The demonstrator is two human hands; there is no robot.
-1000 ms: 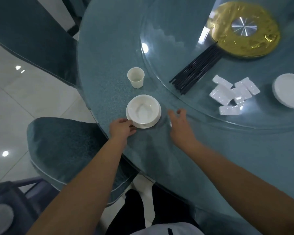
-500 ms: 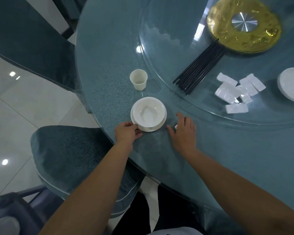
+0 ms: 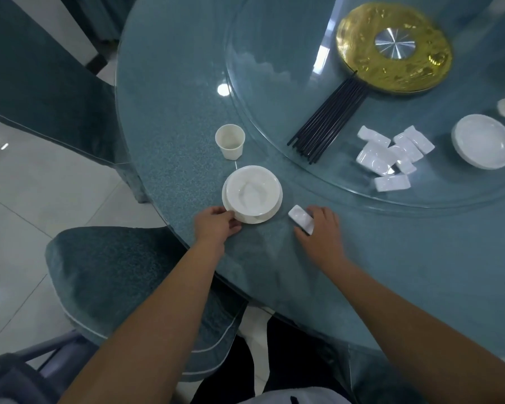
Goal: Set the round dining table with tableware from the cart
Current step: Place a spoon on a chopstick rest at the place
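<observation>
A white bowl (image 3: 252, 189) sits on a white saucer (image 3: 270, 214) near the edge of the round blue table (image 3: 172, 158). My left hand (image 3: 215, 224) pinches the saucer's near-left rim. Just right of the saucer lies a small white chopstick rest (image 3: 299, 217), and my right hand (image 3: 321, 233) holds it between thumb and fingers on the tabletop. A white cup (image 3: 230, 142) stands behind the bowl.
On the glass turntable (image 3: 274, 83) lie a bundle of black chopsticks (image 3: 330, 121), several white chopstick rests (image 3: 388, 156), a stack of white bowls (image 3: 483, 141) and a gold disc (image 3: 394, 48). A blue chair (image 3: 108, 275) stands below the table edge, another (image 3: 41, 71) at left.
My right hand has drawn back toward the table edge, uncovering the chopstick rest it now holds beside the saucer. My left hand stays on the saucer's rim.
</observation>
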